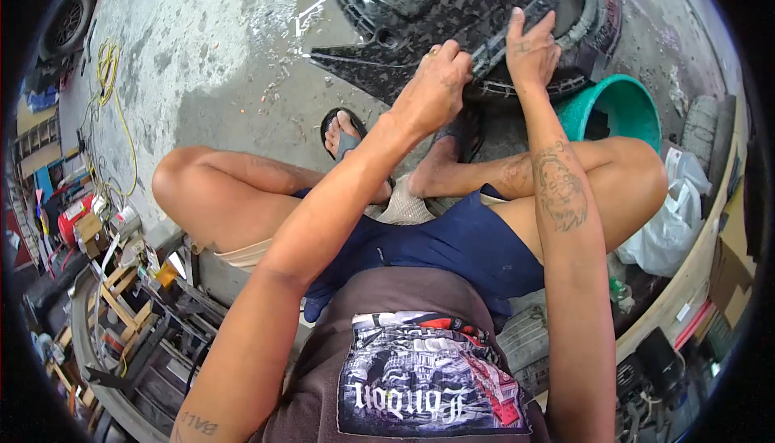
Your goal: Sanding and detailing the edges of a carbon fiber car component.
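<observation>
A large, wet black plastic panel [436, 7] with a mottled grey pattern and a pointed left end lies before me on a black ring-shaped piece with a ribbed rim [601, 31], which looks like a tyre. My left hand [440, 84] is closed in a fist at the panel's near edge, knuckles up; whatever its fingers hold is hidden beneath them. Farther right along the same edge rests my right hand [534, 52], thumb and forefinger stretched apart and the other fingers partly bent. A long straight ridge of the panel runs between the two hands.
A green bucket [630, 92] lies tipped beside my right knee, near a white plastic bag [670, 221]. My sandalled feet [347, 136] are just below the panel. Left are a yellow cord [105, 72], a wheel [69, 23] and cluttered tools [121, 298]. Wet concrete floor [210, 31] spreads beyond.
</observation>
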The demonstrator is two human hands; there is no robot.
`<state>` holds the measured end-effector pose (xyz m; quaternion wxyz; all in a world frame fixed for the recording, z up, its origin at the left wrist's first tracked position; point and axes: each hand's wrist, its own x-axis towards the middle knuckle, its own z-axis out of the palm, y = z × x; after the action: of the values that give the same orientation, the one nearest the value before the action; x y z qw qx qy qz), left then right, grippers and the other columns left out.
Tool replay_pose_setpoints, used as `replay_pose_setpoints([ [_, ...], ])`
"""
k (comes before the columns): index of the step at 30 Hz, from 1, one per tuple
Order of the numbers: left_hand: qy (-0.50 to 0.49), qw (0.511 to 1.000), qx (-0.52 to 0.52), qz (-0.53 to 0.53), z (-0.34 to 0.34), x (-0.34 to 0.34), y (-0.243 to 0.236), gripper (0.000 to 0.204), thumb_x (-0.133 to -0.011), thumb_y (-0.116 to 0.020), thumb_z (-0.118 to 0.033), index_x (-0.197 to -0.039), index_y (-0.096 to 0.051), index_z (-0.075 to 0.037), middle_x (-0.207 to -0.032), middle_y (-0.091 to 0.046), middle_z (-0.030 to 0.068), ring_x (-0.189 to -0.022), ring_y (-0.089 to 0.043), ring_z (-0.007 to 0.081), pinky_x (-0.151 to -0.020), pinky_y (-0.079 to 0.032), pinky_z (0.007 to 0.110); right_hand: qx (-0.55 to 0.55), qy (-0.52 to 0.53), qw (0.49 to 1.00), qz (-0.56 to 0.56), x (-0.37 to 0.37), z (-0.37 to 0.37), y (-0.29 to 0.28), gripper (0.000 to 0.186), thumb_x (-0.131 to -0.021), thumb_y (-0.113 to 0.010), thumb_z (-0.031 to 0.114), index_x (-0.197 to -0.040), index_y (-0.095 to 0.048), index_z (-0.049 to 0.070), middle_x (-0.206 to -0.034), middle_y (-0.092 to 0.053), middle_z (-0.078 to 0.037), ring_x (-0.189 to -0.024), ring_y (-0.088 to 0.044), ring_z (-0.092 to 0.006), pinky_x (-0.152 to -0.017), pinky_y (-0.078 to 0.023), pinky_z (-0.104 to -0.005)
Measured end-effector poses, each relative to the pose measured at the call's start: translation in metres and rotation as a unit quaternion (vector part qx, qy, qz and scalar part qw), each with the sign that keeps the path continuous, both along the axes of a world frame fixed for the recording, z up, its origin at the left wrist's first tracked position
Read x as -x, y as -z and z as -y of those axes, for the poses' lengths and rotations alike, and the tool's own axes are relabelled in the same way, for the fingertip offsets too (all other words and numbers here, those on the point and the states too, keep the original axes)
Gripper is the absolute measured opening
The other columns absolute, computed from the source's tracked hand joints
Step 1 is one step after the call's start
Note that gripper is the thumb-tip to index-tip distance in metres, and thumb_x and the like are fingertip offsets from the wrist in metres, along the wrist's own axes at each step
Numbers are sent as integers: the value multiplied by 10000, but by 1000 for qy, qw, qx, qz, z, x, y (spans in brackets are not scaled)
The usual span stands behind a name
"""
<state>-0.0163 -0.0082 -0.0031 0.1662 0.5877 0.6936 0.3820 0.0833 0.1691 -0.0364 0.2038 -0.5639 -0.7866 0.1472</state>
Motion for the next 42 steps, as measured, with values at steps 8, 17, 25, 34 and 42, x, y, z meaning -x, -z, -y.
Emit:
replay_pose_setpoints([
  [8, -52, 998, -21, -22, -1, -11, 4, 86, -864, -623, 50, -927, -580, 10, -961, -527, 207, -920, -557, 423, -792, -475, 502, -18, 12, 1000, 15, 2, -3, 2, 864, -1025, -491, 615, -1477, -430, -118, -1076, -714, -351, -1064, -668, -514, -1022, -460, -536],
  [17, -135, 990, -35, 32, -1, -4, 2, 44, -874, -589, 38, -909, -585, 14, -1003, -546, 230, -959, -559, 440, -840, -483, 518, -6, 23, 999, 26, 2, -4, 4, 873, -1021, -491, 619, -1483, -421, -119, -1077, -706, -369, -1058, -673, -515, -1025, -461, -531],
  [25, -26, 997, 68, 22, 0, -4, -1, 83, -875, -648, 30, -948, -613, 11, -974, -547, 195, -938, -560, 408, -811, -487, 478, -14, 19, 1000, 15, 1, -3, 3, 860, -1021, -496, 613, -1484, -432, -108, -1062, -713, -358, -1052, -676, -511, -1028, -456, -539],
  [34, -28, 999, -19, -22, -2, 8, -3, 102, -866, -652, 45, -938, -597, -2, -970, -551, 199, -949, -565, 415, -807, -482, 493, 18, 17, 999, 44, 2, 0, -6, 851, -1034, -498, 553, -1504, -379, -147, -1088, -717, -334, -1051, -680, -476, -1054, -436, -522],
  [42, -59, 997, -29, 30, -18, -7, -4, 92, -890, -660, 25, -951, -596, 1, -963, -546, 202, -918, -576, 407, -799, -493, 476, 22, 13, 999, 35, 2, 1, -5, 840, -1041, -499, 536, -1516, -364, -143, -1116, -719, -323, -1075, -672, -475, -1065, -427, -526],
])
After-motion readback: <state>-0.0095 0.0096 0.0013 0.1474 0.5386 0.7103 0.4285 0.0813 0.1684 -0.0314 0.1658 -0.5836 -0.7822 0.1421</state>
